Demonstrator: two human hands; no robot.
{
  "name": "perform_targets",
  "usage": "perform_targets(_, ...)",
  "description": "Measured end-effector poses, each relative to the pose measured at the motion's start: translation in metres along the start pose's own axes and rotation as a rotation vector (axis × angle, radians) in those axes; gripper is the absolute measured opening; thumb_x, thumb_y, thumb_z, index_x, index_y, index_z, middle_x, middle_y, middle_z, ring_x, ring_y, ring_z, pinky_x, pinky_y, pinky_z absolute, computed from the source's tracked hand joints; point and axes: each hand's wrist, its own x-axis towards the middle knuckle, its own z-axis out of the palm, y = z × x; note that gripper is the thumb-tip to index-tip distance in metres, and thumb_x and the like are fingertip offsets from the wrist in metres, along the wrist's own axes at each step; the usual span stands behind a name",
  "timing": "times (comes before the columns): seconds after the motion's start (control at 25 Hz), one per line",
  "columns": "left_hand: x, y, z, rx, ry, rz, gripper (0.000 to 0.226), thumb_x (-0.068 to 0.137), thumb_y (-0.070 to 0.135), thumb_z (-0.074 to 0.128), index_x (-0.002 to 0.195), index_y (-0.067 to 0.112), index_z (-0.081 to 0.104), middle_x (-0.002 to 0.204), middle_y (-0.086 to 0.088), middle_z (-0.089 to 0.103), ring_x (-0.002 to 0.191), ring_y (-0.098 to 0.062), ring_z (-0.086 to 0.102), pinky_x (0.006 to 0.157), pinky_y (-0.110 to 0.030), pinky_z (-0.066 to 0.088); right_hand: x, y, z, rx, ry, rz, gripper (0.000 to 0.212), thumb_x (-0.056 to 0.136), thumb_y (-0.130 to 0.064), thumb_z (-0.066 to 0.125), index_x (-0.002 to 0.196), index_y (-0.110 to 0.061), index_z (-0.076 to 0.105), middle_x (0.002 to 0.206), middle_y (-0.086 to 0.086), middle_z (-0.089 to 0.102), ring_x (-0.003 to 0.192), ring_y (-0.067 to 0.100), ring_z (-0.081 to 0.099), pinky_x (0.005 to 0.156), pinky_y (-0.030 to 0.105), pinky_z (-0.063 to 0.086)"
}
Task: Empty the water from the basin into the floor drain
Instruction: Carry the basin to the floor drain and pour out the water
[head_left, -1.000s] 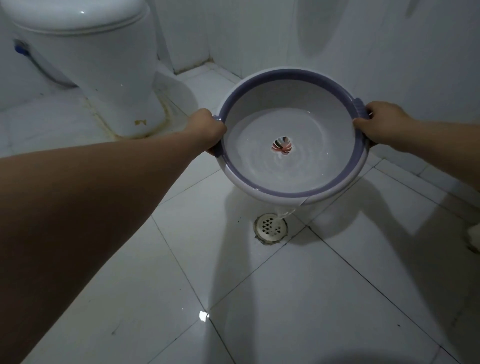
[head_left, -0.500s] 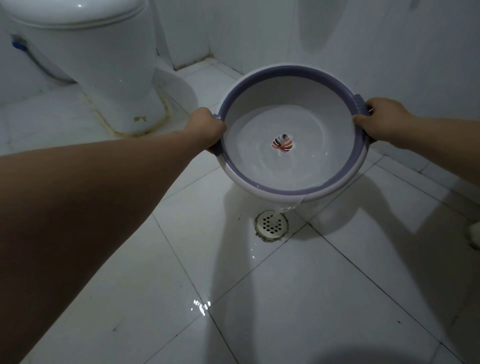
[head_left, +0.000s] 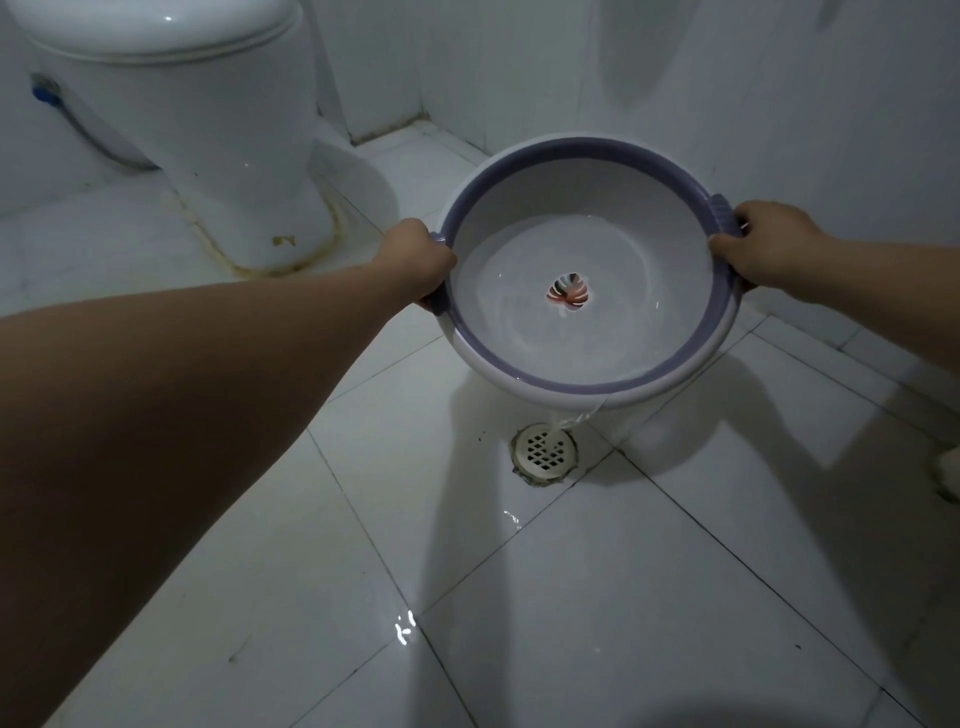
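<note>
Left hand (head_left: 420, 261) and right hand (head_left: 768, 248) are gripping the side handles of the round white purple-rimmed plastic basin (head_left: 587, 270), tilting above the round metal floor drain (head_left: 544, 453); rigid, likely water-heavy, sloshing, slippery.

Basin (head_left: 524, 218) held above floor (head_left: 675, 597), tilted twd the near side, left hand (head_left: 418, 260) on its left rim, right hand (head_left: 763, 244) on its right rim. Water (head_left: 519, 332) in basin, pooled at near side; stream spills over near rim onto drain (head_left: 544, 451), set in floor just below & in front. Toilet (head_left: 208, 130) far left, behind basin. Wall (head_left: 779, 78) behind & to the right.
</note>
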Motion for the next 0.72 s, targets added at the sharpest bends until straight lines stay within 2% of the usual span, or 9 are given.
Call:
perform_targets(0.32,0.0022,-0.0016,-0.0028,0.008,0.013,0.021,0.033,0.098,0.017,0.051,0.126,-0.002,0.05,0.105,-0.022,0.065,0.076,-0.034,0.07,0.071,-0.046,0.061,-0.0009,-0.0015,-0.0014,-0.009,0.021,-0.012,0.027,0.093,-0.021,0.054,0.111,-0.001,0.054,0.095,0.019,0.058,0.075,0.032,0.059,0.066,0.034,0.049)
perform_targets(0.48,0.0041,-0.0016,-0.0048,0.047,0.035,0.036,0.034,0.098,0.019,0.051,0.126,0.0,0.051,0.102,-0.019,0.064,0.063,-0.025,0.064,0.046,-0.031,0.055,0.0002,-0.0033,-0.0011,-0.003,0.031,-0.013,0.028,0.092,-0.021,0.053,0.111,-0.001,0.054,0.103,0.024,0.062,0.087,0.039,0.063,0.079,0.046,0.055)
perform_targets(0.6,0.0061,-0.0042,-0.0049,0.075,0.049,0.034,0.033,0.099,0.022,0.05,0.126,0.002,0.052,0.098,-0.015,0.064,0.058,-0.019,0.062,0.033,-0.022,0.047,0.0006,-0.0067,-0.0019,0.009,0.023,-0.009,0.027,0.092,-0.021,0.053,0.111,-0.002,0.054,0.105,0.025,0.062,0.09,0.04,0.063,0.08,0.047,0.055)
perform_targets(0.72,0.0067,-0.0042,-0.0052,0.075,0.056,0.041,0.034,0.099,0.023,0.05,0.125,0.001,0.052,0.098,-0.016,0.065,0.061,-0.022,0.065,0.043,-0.026,0.054,0.0009,-0.0072,-0.0012,0.027,0.024,-0.01,0.026,0.092,-0.021,0.053,0.111,-0.002,0.054,0.106,0.025,0.061,0.091,0.04,0.063,0.08,0.047,0.055)
